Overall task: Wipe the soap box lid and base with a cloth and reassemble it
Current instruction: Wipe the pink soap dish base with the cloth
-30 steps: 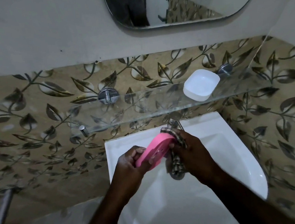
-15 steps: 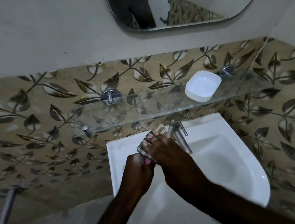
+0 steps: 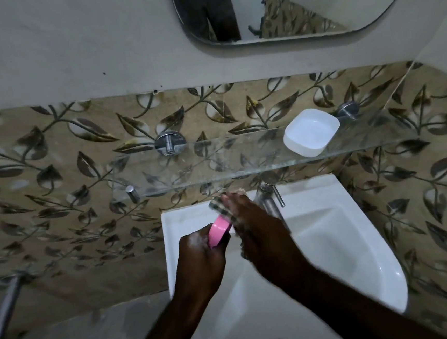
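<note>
My left hand (image 3: 201, 252) grips the pink soap box part (image 3: 218, 234) by its near end, above the left side of the white sink (image 3: 360, 260). My right hand (image 3: 257, 228) presses a checked cloth (image 3: 220, 207) against the pink part's far side, fingers stretched over it. Most of the cloth is hidden under that hand. The white soap box part (image 3: 310, 132) lies open side up on the glass shelf (image 3: 190, 169), toward its right end.
A chrome tap (image 3: 269, 195) stands at the back of the sink, just right of my right hand. The glass shelf hangs right above the hands. A mirror (image 3: 284, 7) is on the wall above. A metal pipe (image 3: 4, 307) runs at the far left.
The pink part was hidden under the cloth and my right hand half a second ago; now its near half shows again as the cloth sits on its far end.
</note>
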A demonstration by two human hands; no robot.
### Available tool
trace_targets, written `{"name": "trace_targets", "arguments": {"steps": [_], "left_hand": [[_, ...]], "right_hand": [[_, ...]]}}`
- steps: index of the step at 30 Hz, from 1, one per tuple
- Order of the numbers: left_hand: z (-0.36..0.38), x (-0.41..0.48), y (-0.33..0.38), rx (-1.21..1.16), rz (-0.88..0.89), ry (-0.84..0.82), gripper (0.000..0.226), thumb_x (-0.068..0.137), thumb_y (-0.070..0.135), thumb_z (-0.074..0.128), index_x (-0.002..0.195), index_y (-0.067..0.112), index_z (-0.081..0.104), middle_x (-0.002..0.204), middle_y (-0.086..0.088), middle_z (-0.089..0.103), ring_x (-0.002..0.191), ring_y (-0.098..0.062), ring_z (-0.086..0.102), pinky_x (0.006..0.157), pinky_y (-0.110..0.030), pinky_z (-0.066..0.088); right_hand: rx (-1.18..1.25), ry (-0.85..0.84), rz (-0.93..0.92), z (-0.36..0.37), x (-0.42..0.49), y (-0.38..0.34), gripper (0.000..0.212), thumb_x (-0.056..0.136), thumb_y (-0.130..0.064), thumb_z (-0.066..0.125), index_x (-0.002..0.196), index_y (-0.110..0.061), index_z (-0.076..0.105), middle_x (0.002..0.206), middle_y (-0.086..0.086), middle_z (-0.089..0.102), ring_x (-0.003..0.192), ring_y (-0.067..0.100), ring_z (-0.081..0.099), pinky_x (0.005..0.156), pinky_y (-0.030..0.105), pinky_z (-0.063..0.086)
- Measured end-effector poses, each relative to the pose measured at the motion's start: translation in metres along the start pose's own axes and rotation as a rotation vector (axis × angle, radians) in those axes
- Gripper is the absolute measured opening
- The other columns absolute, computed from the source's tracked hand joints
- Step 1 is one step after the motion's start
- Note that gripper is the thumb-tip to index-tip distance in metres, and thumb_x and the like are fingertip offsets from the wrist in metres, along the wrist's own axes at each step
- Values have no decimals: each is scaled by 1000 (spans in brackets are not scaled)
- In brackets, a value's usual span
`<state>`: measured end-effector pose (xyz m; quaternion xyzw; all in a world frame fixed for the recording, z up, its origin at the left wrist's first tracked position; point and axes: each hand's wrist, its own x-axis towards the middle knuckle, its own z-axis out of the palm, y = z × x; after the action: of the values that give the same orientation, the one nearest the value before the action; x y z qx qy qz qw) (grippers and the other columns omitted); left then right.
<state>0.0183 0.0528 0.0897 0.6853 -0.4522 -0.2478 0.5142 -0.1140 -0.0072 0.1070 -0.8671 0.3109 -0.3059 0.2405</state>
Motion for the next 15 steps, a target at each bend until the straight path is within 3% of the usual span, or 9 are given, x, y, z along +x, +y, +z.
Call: {"name": "trace_targets", "arguments": {"steps": [2,3,4,6,8,11,13,15], "left_hand": [[-3,-3,3,29,8,-14,41,86,12,71,55,17,43,45,9,35,45,-8,25,46,-24,21],[-4,-2,4,48,12,-22,41,85,11,71,55,17,44,43,9,35,44,-8,26,45,-21,20],[-5,1,2,65,8,-22,39,84,9,71,55,17,47,42,10,36,42,-8,29,44,-19,21],[-6,6,-1,83,26,-19,36,83,3,68,55,19,53,42,13,44,41,-3,40,45,-20,32],[-6,7,-5,55,75,-1,26,81,0,59,59,14,58,52,9,60,49,-6,55,47,-33,45],[-2,5,-6,-45,15,22,22,81,15,68,61,11,59,53,6,60,48,-15,52,50,-38,47],[0,0,4,-128,-57,34,29,79,27,76,61,10,62,53,3,54,48,-13,44,50,-34,41],[-4,-2,18,-195,-61,65,20,77,19,81,62,19,68,57,-1,60,50,-9,48,50,-29,44]], "right_hand": [[72,11,118,-4,5,3,47,99,-4,44,138,-30,52,99,-40,57,90,-14,57,86,15,40],[73,27,147,-4,4,-2,49,98,-3,46,137,-33,51,100,-39,58,89,-8,61,87,16,43],[50,53,136,-1,2,-10,55,95,3,45,138,-31,49,115,-30,59,104,-1,61,94,22,45],[-63,50,-15,10,-7,-17,63,87,9,36,142,-20,46,145,-5,48,137,8,38,115,30,29],[-143,-29,-99,15,-9,-21,63,85,3,28,142,-15,45,151,4,41,145,14,22,119,31,16],[-93,11,-100,8,-1,-20,57,88,-2,26,139,-9,49,147,8,45,143,17,27,119,26,16],[135,67,68,-3,3,-16,51,91,-5,35,138,-13,53,140,3,54,134,14,43,114,25,29],[626,-6,356,-15,10,-15,51,93,1,41,135,-23,56,121,1,67,106,18,63,92,34,51]]}}
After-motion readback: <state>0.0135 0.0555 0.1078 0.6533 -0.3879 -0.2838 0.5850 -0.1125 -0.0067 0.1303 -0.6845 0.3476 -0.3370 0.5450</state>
